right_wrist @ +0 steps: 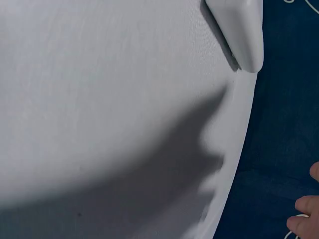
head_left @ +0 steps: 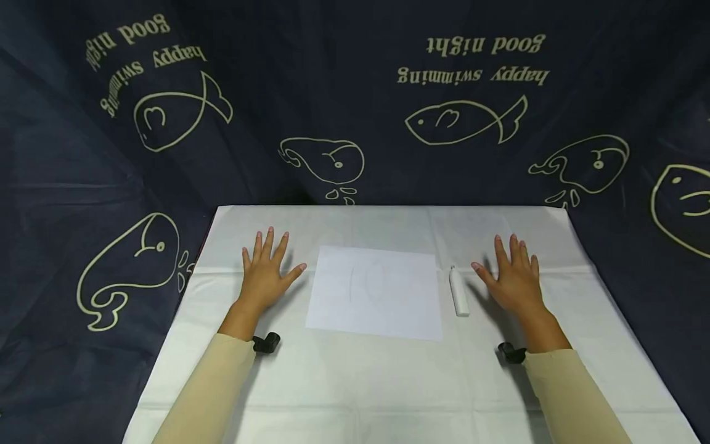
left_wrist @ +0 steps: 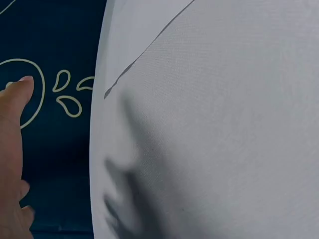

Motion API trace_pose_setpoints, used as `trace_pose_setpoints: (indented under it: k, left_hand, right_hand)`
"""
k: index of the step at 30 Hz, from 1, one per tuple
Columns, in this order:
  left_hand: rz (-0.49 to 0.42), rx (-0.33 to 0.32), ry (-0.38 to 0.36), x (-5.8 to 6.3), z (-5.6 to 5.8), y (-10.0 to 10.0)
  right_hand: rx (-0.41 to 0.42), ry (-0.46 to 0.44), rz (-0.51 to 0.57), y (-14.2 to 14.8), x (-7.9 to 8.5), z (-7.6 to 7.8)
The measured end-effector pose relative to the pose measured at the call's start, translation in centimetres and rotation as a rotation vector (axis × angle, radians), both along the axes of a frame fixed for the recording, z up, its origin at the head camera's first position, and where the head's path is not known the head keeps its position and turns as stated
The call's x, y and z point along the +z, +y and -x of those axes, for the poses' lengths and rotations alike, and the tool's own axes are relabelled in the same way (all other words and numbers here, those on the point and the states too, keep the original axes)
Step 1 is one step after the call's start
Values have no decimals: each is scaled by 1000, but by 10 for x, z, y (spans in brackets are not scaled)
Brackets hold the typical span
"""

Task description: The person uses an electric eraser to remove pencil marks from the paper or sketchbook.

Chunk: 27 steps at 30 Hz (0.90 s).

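Observation:
A sheet of white paper point(head_left: 355, 314) lies on the table, with faint marks like "10" on it. To its left my left hand point(head_left: 263, 280) is held palm down, fingers spread, holding nothing. A slim white tube-shaped object with a narrow tip point(head_left: 459, 295) lies just right of the paper; its exact kind is unclear. My right hand point(head_left: 516, 280), also spread and without anything in it, is to the right of that object. Shadows fall beside both hands. In the left wrist view, part of the paper point(left_wrist: 134, 30) shows; in the right wrist view, the white object's tapered end point(right_wrist: 241, 35).
A white cloth point(head_left: 377, 388) with fold creases covers the table. Behind and at the sides hangs a dark blue curtain point(head_left: 377, 80) printed with fish, whales and lettering. Each wrist wears a small black device, such as the left one point(head_left: 267, 343).

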<state>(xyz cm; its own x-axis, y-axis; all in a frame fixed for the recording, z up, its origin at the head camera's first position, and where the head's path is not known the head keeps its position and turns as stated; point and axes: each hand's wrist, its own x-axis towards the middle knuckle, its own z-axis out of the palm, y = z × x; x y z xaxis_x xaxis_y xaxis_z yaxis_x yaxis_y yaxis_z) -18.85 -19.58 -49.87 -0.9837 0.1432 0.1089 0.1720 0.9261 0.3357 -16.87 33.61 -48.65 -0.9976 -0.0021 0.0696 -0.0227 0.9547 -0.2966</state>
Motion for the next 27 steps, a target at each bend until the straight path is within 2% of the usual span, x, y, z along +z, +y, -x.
trace_pose_setpoints:
  k: [5, 11, 19, 24, 27]
  left_hand:
    - [-84, -66, -73, -4, -7, 5]
    - [-118, -131, -120, -10, -16, 16]
    - [-141, -178, -175, -18, -24, 26]
    - [-132, -223, -184, -19, -28, 31]
    - [-117, -246, -185, -21, -31, 34]
  right_hand:
    - [-3, -8, 76, -5, -4, -3]
    - [-12, -26, 111, -12, -9, -6]
    - [30, -54, 164, -28, -10, -16]
    - [58, -102, 172, -36, -13, -16]
    - [64, -101, 163, -38, -17, -14]
